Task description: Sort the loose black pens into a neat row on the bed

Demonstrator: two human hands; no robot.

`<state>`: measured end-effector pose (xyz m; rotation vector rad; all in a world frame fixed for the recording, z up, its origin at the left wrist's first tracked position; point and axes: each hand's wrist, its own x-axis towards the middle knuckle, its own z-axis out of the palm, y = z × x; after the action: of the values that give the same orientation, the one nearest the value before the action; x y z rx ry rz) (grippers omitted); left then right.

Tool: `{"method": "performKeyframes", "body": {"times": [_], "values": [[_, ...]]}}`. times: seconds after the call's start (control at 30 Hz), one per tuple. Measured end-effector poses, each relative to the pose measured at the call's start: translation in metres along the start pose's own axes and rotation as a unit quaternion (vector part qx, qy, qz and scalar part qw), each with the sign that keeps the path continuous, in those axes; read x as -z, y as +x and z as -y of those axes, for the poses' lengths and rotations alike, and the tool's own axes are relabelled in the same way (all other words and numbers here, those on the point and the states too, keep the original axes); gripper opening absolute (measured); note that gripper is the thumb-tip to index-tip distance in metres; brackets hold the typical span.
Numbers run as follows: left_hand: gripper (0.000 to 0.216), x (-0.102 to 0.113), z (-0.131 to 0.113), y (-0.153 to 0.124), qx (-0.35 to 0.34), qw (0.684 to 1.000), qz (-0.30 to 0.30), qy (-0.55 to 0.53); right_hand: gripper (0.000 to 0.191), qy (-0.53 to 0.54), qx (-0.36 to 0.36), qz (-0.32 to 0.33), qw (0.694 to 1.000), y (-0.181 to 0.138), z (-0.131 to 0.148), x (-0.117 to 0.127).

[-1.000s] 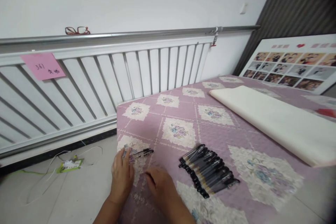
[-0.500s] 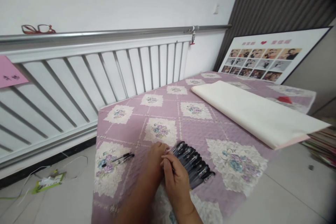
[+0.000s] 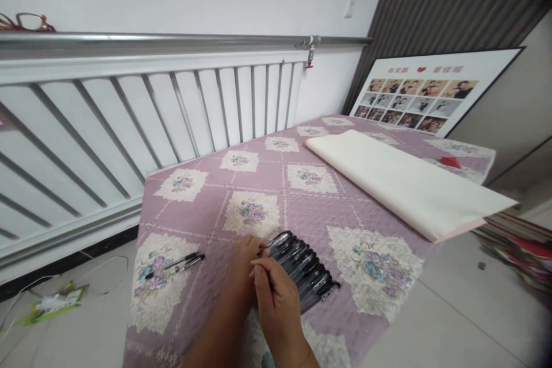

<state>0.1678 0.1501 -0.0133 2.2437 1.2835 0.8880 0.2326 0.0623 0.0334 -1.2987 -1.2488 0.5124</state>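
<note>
A row of several black pens (image 3: 307, 272) lies side by side on a purple quilted cover (image 3: 302, 207) with flower squares. My left hand (image 3: 242, 267) rests at the row's left end, fingertips closed on the tip of the farthest pen. My right hand (image 3: 273, 305) sits just behind it, fingers curled and pinched against the pens at the row's near-left side. Two more black pens (image 3: 181, 262) lie apart to the left on a flower square.
A long cream sheet (image 3: 401, 181) lies across the cover's far right. A framed photo collage (image 3: 425, 98) leans on the wall. White slatted radiator cover (image 3: 129, 115) runs behind, red glasses (image 3: 26, 22) on its rail. Cables and a green card (image 3: 54, 302) lie on the floor.
Both hands left the two pens at the left and moved right to the row of pens, where they now pinch its left end. The view has swung right.
</note>
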Motion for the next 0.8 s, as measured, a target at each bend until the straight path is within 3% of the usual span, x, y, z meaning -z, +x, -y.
{"method": "performKeyframes", "body": {"times": [0.1,0.17,0.3,0.4,0.53,0.8], "values": [[0.011,0.010,0.003,0.000,0.038,0.996,-0.034,-0.076,0.020,0.077,-0.098,-0.054,0.991,0.004,-0.004,0.003],[0.011,0.016,0.006,0.000,0.043,0.991,-0.058,-0.113,0.022,0.153,-0.175,-0.119,0.965,0.010,-0.008,0.006],[0.010,0.021,0.003,0.000,-0.010,0.987,-0.085,-0.134,0.034,0.257,-0.251,-0.199,0.912,0.025,-0.015,0.014],[0.010,0.024,-0.007,-0.004,-0.072,0.990,-0.056,-0.104,0.038,0.255,-0.255,-0.192,0.913,0.028,-0.021,0.020],[0.013,0.028,-0.020,-0.009,-0.133,0.990,-0.036,-0.023,0.029,0.219,-0.245,-0.139,0.934,0.023,-0.028,0.023],[0.020,0.024,-0.028,-0.013,-0.149,0.985,-0.022,0.087,0.029,0.201,-0.232,-0.106,0.946,0.017,-0.036,0.024]]}}
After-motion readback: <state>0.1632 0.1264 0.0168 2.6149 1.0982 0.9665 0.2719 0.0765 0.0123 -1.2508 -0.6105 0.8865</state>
